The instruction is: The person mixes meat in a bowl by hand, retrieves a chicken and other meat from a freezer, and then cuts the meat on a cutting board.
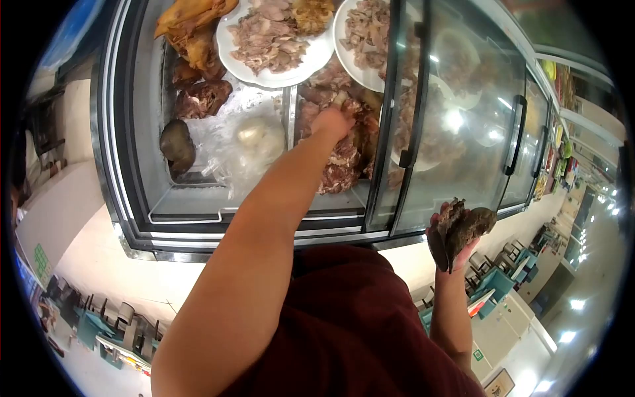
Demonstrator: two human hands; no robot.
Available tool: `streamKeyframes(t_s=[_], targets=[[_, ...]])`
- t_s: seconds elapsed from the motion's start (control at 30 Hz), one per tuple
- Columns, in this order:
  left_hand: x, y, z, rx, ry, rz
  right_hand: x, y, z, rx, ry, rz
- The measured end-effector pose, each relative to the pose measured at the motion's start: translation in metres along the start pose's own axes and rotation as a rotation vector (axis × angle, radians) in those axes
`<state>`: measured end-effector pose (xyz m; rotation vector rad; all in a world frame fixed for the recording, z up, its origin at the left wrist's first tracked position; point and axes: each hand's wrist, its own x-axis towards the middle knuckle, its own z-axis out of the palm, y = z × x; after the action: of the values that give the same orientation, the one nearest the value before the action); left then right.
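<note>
My left hand [334, 123] reaches down into the open part of a glass-topped display case, among reddish-brown chunks of cooked meat [344, 159]. Its fingers look curled in against the meat; what they grip is hidden. Outside the case, at its front right, my right hand [471, 253] is raised and closed around dark brown pieces of cooked meat [456, 231], which look like liver. Beyond my left hand sit a white plate of sliced meat [268, 40] and a second plate of sliced meat [364, 40].
Left in the case are a whole cooked bird [195, 33], a meat chunk [203, 99], a dark smooth piece [177, 147] and a clear plastic bag with pale contents [254, 142]. A sliding glass lid [456, 132] covers the right side. Tables and chairs stand beyond.
</note>
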<state>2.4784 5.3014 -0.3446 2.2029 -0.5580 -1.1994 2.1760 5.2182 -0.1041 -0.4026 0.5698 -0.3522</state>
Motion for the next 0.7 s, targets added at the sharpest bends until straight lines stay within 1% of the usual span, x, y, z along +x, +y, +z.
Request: streamKeyframes(t_s=[0.07,0.13,0.2,0.27,0.4,0.47,0.5,0.57,0.6,0.63,0.7], targets=[[0.004,0.009,0.0,0.054,-0.032,-0.074,-0.001,-0.004,-0.004,-0.085,-0.067,-0.041],[0.02,0.0,0.015,0.062,-0.014,-0.072,-0.007,-0.007,-0.007,-0.099,-0.019,-0.059],[0.023,-0.008,0.013,0.074,0.011,-0.072,-0.008,-0.011,-0.011,-0.11,0.023,-0.073],[0.018,-0.015,0.005,0.012,0.046,0.048,-0.004,-0.014,-0.01,-0.049,0.081,-0.022],[0.012,-0.011,-0.01,-0.064,0.115,0.012,0.009,-0.009,-0.003,-0.006,0.074,-0.054],[0.015,-0.016,-0.019,-0.067,0.235,0.075,0.012,-0.007,0.0,-0.031,0.013,-0.022],[0.015,-0.021,-0.024,-0.065,0.238,0.076,0.013,-0.007,0.002,-0.03,0.009,-0.022],[0.015,-0.033,-0.037,-0.488,-0.027,-0.043,0.017,-0.006,0.005,0.004,0.0,0.011],[-0.005,-0.026,-0.054,-0.718,-0.088,-0.056,0.019,-0.005,0.004,0.007,-0.005,0.012],[-0.011,-0.03,-0.057,-0.717,-0.084,-0.054,0.02,-0.005,0.003,0.022,-0.007,0.027],[-0.018,-0.041,-0.058,-0.889,-0.14,-0.107,0.019,-0.005,0.001,0.035,-0.013,0.04]])
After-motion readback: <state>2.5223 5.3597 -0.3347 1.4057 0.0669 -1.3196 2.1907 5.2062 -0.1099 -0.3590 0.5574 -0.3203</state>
